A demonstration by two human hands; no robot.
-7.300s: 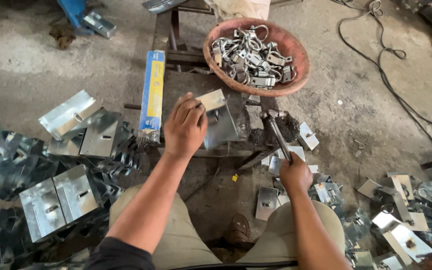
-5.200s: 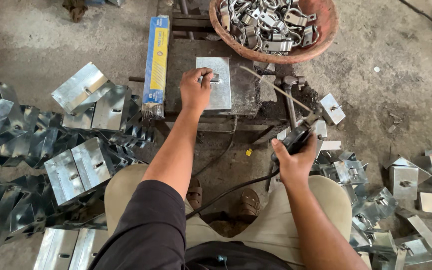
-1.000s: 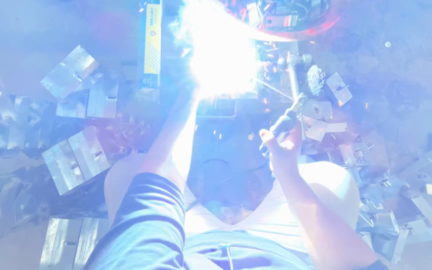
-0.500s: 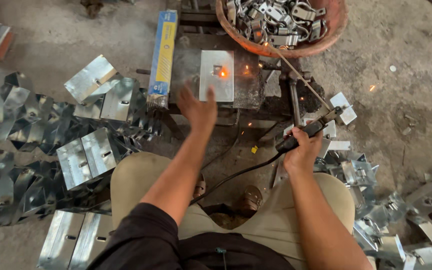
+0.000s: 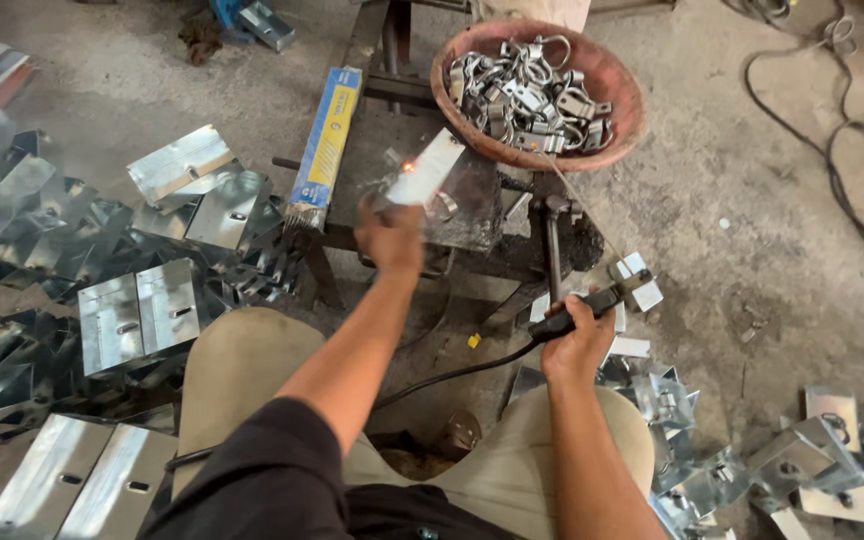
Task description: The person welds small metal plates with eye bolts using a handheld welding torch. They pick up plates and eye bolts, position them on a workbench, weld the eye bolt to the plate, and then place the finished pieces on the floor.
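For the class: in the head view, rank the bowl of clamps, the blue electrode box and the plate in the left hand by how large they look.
1. Bowl
2. Box
3. Plate, tilted, so its size is unsure

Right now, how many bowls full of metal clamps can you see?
1. The reddish bowl of metal clamps sits at the far end of the small welding stand, beyond the left hand. No other bowl shows.
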